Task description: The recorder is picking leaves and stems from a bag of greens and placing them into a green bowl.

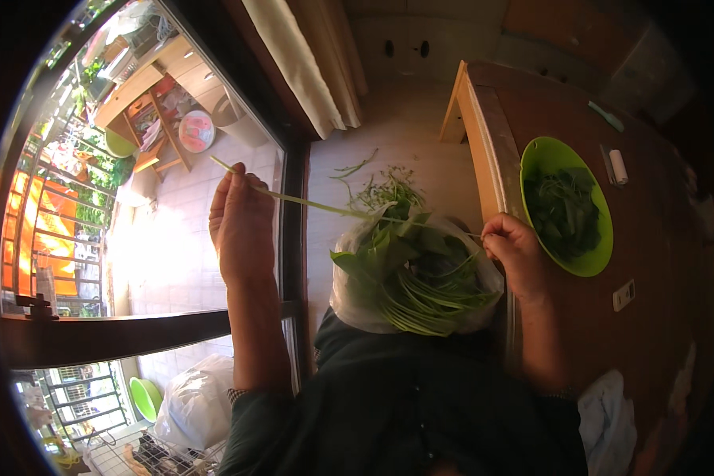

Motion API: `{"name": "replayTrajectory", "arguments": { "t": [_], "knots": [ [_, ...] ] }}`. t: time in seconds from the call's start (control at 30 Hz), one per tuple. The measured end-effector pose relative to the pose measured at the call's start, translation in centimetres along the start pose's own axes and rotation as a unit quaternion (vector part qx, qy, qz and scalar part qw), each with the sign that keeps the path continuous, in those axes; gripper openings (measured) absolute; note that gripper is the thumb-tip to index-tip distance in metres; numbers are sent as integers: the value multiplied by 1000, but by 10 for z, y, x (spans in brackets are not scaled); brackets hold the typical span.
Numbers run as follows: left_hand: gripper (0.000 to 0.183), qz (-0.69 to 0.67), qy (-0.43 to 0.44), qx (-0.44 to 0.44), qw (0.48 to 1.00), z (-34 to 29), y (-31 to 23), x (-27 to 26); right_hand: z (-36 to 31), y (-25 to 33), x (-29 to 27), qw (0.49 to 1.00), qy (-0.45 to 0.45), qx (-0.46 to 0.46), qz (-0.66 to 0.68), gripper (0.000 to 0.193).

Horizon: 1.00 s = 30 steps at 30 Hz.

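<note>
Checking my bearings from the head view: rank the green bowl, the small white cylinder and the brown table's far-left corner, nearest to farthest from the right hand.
1. The green bowl, on the brown table just right of the right hand.
2. The small white cylinder, beyond the bowl's right rim.
3. The table's far-left corner, up toward the wall.

the left hand (240,224) pinches one long green stem (309,204), held out level toward the right hand (518,254). below them a clear plastic bag (357,305) of leafy stalks rests on the lap. a green bowl (591,262) of picked leaves sits on the wooden table (658,317).
</note>
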State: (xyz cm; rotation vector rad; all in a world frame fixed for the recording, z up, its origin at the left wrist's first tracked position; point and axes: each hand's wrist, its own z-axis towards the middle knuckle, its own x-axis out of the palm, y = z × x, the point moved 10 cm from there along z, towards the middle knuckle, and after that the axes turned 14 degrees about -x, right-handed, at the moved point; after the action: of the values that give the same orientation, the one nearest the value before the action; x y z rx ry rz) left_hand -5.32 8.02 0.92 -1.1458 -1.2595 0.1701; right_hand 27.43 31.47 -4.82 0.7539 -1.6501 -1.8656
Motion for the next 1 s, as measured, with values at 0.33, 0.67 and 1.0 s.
{"name": "replayTrajectory", "arguments": {
  "t": [0.33, 0.67, 1.0],
  "knots": [
    [25, 95, -58, 101, 989, -8, -57, -20, 34, 35, -17, 993, -19, -86, -82, 6],
    [20, 293, 75, -46, 952, -50, -1, 33, 114, 111, 24, 938, 32, -253, -234, 14],
    [20, 282, 177, -122, 935, -68, 40, 78, 133, 76, 81, 891, 65, -297, -337, 8]
  ]
}}
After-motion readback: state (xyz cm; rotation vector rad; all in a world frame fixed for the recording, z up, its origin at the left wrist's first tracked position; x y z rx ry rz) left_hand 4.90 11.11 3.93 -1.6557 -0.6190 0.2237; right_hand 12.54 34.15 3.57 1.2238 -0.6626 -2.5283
